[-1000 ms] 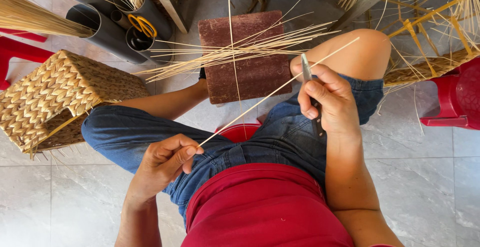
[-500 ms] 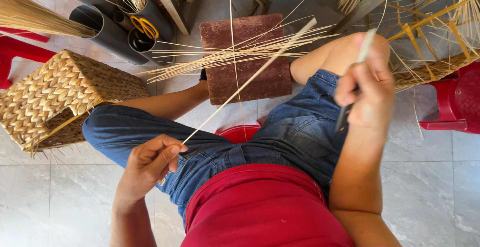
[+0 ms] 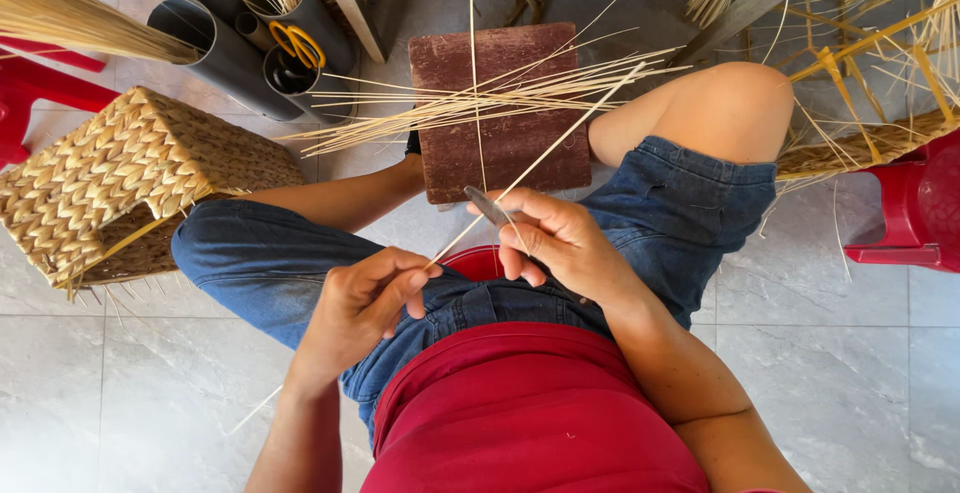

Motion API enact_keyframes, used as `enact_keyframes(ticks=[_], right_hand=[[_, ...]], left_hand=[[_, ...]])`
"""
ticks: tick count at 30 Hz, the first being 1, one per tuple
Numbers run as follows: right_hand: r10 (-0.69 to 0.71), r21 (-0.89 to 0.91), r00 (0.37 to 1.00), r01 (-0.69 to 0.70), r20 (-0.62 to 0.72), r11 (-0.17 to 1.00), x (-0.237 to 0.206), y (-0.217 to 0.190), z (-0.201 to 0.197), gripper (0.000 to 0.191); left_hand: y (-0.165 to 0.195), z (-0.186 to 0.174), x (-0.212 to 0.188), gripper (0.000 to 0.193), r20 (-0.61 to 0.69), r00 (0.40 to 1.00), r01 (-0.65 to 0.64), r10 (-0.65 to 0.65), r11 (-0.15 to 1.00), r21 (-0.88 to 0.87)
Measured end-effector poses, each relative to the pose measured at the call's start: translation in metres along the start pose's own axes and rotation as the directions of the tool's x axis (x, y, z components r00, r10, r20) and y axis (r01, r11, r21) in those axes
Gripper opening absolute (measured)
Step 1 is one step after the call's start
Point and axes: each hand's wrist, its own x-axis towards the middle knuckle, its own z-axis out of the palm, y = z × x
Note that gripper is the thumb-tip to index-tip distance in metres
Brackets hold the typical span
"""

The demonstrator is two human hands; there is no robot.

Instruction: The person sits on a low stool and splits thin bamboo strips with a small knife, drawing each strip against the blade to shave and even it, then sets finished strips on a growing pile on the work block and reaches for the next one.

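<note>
My left hand (image 3: 365,298) pinches the near end of a long thin reed strip (image 3: 540,158), which runs up and away over my lap. My right hand (image 3: 560,243) grips a small knife (image 3: 488,206), blade touching the strip just beside my left fingers, both hands close over my knees.

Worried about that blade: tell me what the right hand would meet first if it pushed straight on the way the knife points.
The right hand aims its knife up and left. Beyond the tip lies the dark red block, probably met first, though depth is unclear and it may sit lower.
</note>
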Motion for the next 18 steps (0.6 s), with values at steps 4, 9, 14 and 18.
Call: enact_keyframes(ticks=[4, 9, 14, 18], right_hand=[[-0.042, 0.001, 0.998, 0.042, -0.043, 0.999, -0.001, -0.005, -0.002, 0.033], [-0.110, 0.028, 0.984, 0.115, -0.140, 0.993, -0.007, -0.011, -0.019, 0.031], [-0.183, 0.046, 0.954, 0.199, -0.237, 0.979, -0.013, -0.006, -0.048, 0.032], [-0.243, 0.143, 0.887, 0.320, -0.392, 0.937, -0.016, 0.000, -0.080, 0.034]], left_hand=[[-0.003, 0.005, 0.003, 0.019, 0.017, 0.997, -0.072, 0.074, 0.993, -0.098], [-0.010, -0.009, -0.003, 0.021, 0.099, 0.995, 0.013, 0.008, 0.978, -0.209], [-0.017, -0.019, -0.010, 0.022, 0.119, 0.993, 0.046, -0.021, 0.976, -0.212], [-0.020, -0.024, -0.015, 0.021, 0.090, 0.994, 0.070, -0.055, 0.983, -0.169]])
